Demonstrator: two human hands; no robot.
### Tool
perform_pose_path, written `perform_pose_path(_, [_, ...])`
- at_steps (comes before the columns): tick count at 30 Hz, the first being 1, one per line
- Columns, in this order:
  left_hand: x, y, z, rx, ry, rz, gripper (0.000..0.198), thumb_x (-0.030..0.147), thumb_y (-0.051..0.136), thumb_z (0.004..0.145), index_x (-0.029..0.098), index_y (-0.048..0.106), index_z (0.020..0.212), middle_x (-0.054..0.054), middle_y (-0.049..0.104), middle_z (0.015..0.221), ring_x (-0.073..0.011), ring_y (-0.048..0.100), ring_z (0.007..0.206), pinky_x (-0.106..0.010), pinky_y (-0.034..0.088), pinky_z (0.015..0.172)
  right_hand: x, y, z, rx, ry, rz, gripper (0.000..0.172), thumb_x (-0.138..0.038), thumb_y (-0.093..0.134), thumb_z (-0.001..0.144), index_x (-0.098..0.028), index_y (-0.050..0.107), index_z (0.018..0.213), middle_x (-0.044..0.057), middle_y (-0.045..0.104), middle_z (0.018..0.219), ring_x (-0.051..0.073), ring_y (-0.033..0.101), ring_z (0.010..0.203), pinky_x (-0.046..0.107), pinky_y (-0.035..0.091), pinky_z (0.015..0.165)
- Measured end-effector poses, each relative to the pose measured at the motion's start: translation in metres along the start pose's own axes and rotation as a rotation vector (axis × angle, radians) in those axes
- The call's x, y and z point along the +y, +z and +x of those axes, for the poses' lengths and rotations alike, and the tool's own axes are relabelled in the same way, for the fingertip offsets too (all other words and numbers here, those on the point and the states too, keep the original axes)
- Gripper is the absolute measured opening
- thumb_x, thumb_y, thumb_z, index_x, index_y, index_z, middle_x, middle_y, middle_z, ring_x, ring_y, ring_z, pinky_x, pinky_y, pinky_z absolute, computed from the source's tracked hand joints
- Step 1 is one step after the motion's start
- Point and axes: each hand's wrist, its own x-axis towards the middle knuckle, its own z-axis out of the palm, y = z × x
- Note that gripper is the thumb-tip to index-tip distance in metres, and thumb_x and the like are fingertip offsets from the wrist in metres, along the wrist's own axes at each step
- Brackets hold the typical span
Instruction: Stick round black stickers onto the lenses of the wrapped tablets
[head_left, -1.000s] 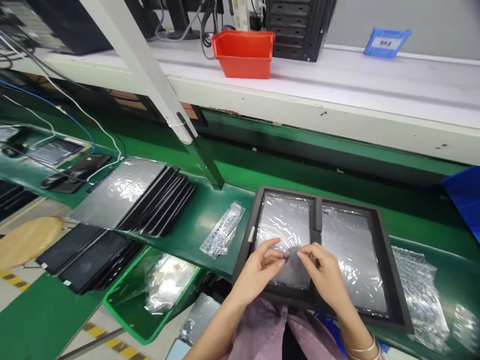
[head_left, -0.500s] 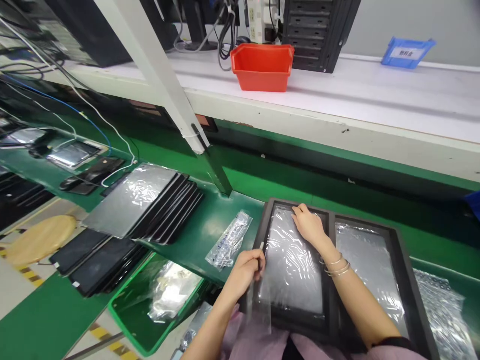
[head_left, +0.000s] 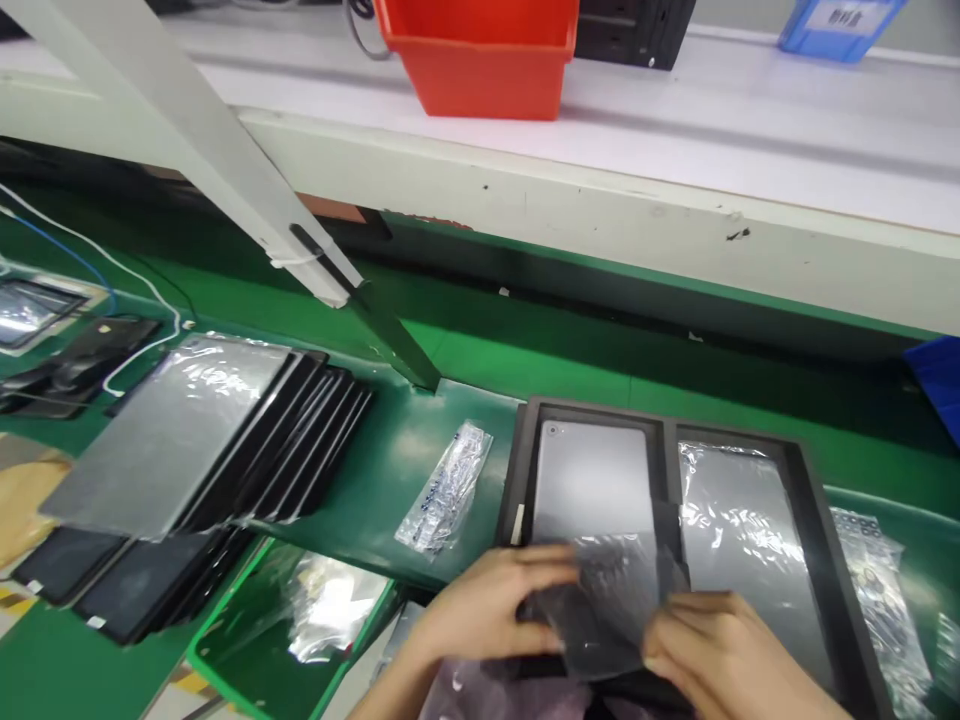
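Observation:
A black two-slot tray (head_left: pixel 667 440) lies on the green belt in front of me. Its left slot holds a grey tablet (head_left: pixel 592 480), bare over its far part. The right slot holds a tablet still wrapped in clear film (head_left: pixel 742 540). My left hand (head_left: pixel 487 600) and my right hand (head_left: pixel 720 660) are at the tray's near edge, both closed on a crumpled sheet of clear plastic film (head_left: pixel 607 600) that is pulled down off the left tablet. Motion blurs both hands.
A fanned stack of wrapped tablets (head_left: pixel 202 430) lies to the left. A small clear bag (head_left: pixel 446 490) sits beside the tray. A green bin (head_left: pixel 300 620) with plastic hangs below the belt. An orange bin (head_left: pixel 480 50) stands on the white shelf. Bubble wrap (head_left: pixel 877 590) lies right.
The film that covered the left tablet has been peeled down toward me. My right hand moved from the tablet's far end to the near edge, and both hands now grip the film.

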Motion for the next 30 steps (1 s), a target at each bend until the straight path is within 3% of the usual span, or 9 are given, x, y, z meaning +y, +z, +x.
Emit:
perform_pose_path(2, [0.005,0.011,-0.003,-0.042,-0.009,-0.087,0.03,0.037,0.055,0.084,0.028,0.065,0.11,-0.003,0.065,0.121,-0.0233,0.062,0.108,-0.029,0.043,0.091,0.006,-0.009,0.0,-0.047,0.041,0.137,0.025,-0.017,0.038,0.093,-0.021,0.052,0.072,-0.003,0.06,0.064,0.01,0.056,0.058,0.022,0.038,0.056])
perform_pose_path(5, [0.008,0.029,0.001,0.141,-0.201,-0.316,0.032,0.036,0.041,0.091,0.02,0.068,0.088,-0.004,0.074,0.088,-0.02,0.068,0.084,-0.027,0.045,0.078,0.034,-0.005,0.024,0.104,0.163,0.08,0.026,-0.024,0.037,0.095,-0.021,0.055,0.077,-0.002,0.06,0.065,0.012,0.055,0.06,0.023,0.038,0.056])
perform_pose_path(8, [0.004,0.042,0.008,0.36,-0.38,-0.632,0.031,0.037,0.042,0.089,0.017,0.058,0.107,-0.005,0.075,0.079,-0.0201,0.067,0.082,-0.028,0.045,0.078,0.065,0.014,0.06,0.236,0.217,-0.241,0.025,-0.027,0.041,0.094,-0.021,0.061,0.08,0.002,0.063,0.067,0.016,0.055,0.066,0.027,0.036,0.058])
perform_pose_path(11, [-0.003,0.047,0.008,0.485,-0.446,-0.803,0.055,0.035,0.047,0.086,0.016,0.034,0.135,-0.003,0.075,0.077,-0.0196,0.066,0.085,-0.032,0.042,0.089,0.08,0.032,0.091,0.178,0.153,-0.439,0.02,-0.023,0.048,0.091,-0.02,0.061,0.075,0.003,0.064,0.072,0.018,0.055,0.072,0.028,0.038,0.062])
perform_pose_path(13, [-0.007,0.047,0.005,0.495,-0.44,-0.842,0.065,0.034,0.047,0.086,0.018,0.021,0.144,-0.003,0.074,0.082,-0.0185,0.066,0.088,-0.032,0.041,0.091,0.082,0.039,0.102,0.121,0.141,-0.491,0.011,-0.022,0.055,0.087,-0.02,0.06,0.077,0.004,0.063,0.077,0.019,0.056,0.075,0.03,0.041,0.065])
perform_pose_path(16, [-0.009,0.045,-0.001,0.419,-0.443,-0.775,0.061,0.032,0.045,0.086,0.021,0.028,0.143,-0.004,0.073,0.091,-0.0179,0.063,0.088,-0.03,0.043,0.086,0.081,0.037,0.104,0.047,0.233,-0.493,0.009,-0.02,0.063,0.08,-0.018,0.055,0.082,0.007,0.061,0.079,0.023,0.057,0.074,0.034,0.045,0.064])
perform_pose_path(20, [-0.007,0.044,-0.002,0.375,-0.438,-0.605,0.053,0.03,0.047,0.084,0.022,0.043,0.136,-0.004,0.068,0.096,-0.0173,0.059,0.082,-0.029,0.045,0.081,0.084,0.017,0.107,0.015,0.229,-0.097,0.013,-0.012,0.055,0.079,-0.02,0.049,0.088,0.008,0.059,0.092,0.023,0.058,0.086,0.037,0.049,0.073])
perform_pose_path(24, [-0.007,0.049,-0.003,0.395,-0.429,-0.617,0.055,0.033,0.052,0.081,0.024,0.046,0.135,-0.004,0.064,0.104,-0.0156,0.054,0.076,-0.027,0.046,0.076,0.091,0.008,0.132,0.167,0.222,0.573,0.014,-0.016,0.04,0.087,-0.022,0.047,0.097,0.007,0.06,0.104,0.017,0.06,0.1,0.035,0.049,0.086])
perform_pose_path(30, [-0.014,0.049,-0.022,0.32,-0.531,-0.995,0.048,0.039,0.058,0.08,0.034,0.054,0.127,0.0,0.062,0.12,-0.0107,0.049,0.065,-0.027,0.044,0.072,0.097,0.034,0.168,0.264,0.427,0.812,0.023,-0.039,0.058,0.082,-0.017,0.059,0.087,0.001,0.065,0.063,0.014,0.061,0.055,0.027,0.051,0.055])
